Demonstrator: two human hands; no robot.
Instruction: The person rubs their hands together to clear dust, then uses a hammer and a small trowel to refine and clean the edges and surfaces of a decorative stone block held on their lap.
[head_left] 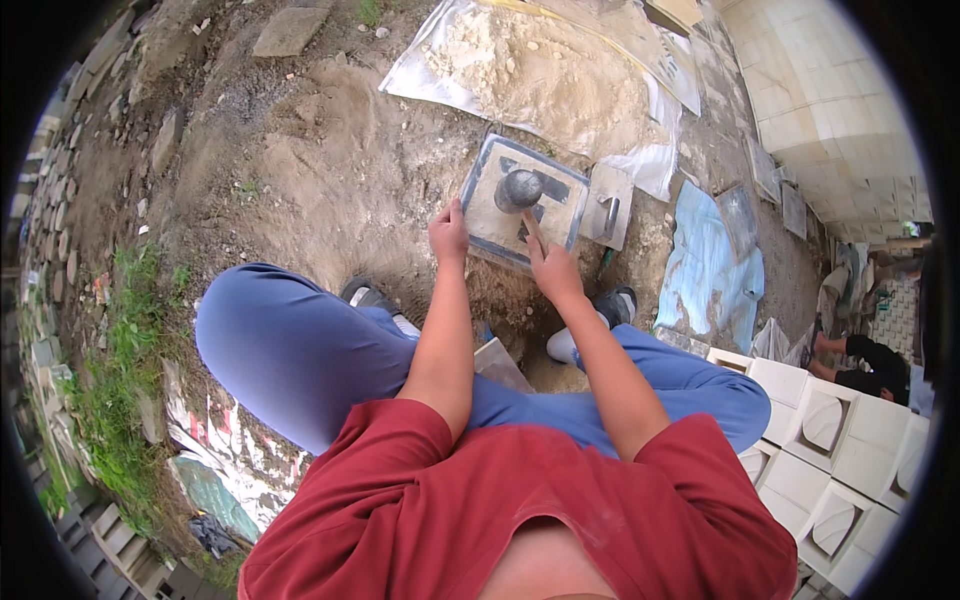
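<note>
A square grey mould (477, 178) lies on the ground in front of me, with pale sandy powder and dark patches inside it. My left hand (449, 234) is closed at its left edge, fingers curled against the rim. My right hand (555, 270) grips the wooden handle of a mallet (519, 191). The mallet's round, dark, dusty head is over the mould's middle; I cannot tell whether it touches the powder. Close by the mould's right side lies a flat rectangular trowel (622, 190) with a raised handle.
Beyond the mould, a pile of sandy powder (540, 75) rests on white sheeting. A light blue cloth (705, 255) lies to the right. Pale hollow blocks (825, 420) stand at the lower right, near another person (865, 365). Grass and rubble line the left.
</note>
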